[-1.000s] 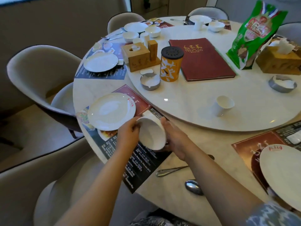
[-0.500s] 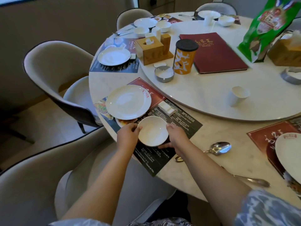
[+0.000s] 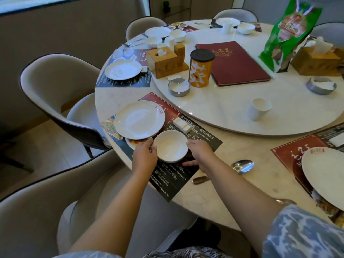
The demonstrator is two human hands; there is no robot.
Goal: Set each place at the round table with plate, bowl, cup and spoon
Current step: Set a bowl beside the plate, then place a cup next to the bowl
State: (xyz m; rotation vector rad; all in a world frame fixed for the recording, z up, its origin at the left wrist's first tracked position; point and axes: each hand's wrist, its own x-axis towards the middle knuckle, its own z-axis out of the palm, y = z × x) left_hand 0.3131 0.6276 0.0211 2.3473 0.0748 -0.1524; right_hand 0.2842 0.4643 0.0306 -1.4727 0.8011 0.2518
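A white bowl (image 3: pixel 170 146) stands upright on the dark placemat (image 3: pixel 202 144), just right of and below the white plate (image 3: pixel 139 121). My left hand (image 3: pixel 144 155) grips the bowl's left rim. My right hand (image 3: pixel 200 155) holds its right rim, with fingers stretched along the mat beneath it. A metal spoon (image 3: pixel 242 165) lies on the bare table to the right of my right wrist. On the turntable (image 3: pixel 223 112) beyond stands a white cup (image 3: pixel 257 108). A small white rest (image 3: pixel 182 125) lies on the mat above the bowl.
The turntable carries a red menu (image 3: pixel 232 64), an orange canister (image 3: pixel 201 69), a wooden tissue box (image 3: pixel 163 60), two ashtrays (image 3: pixel 178 87), and a green bag (image 3: pixel 286 32). A second plate (image 3: pixel 325 172) sits at the right place. Padded chairs (image 3: pixel 55 81) ring the table.
The bowl was tilted and held up between both hands; it has turned upright and come down onto the placemat beside the plate. Both hands stay on its rim.
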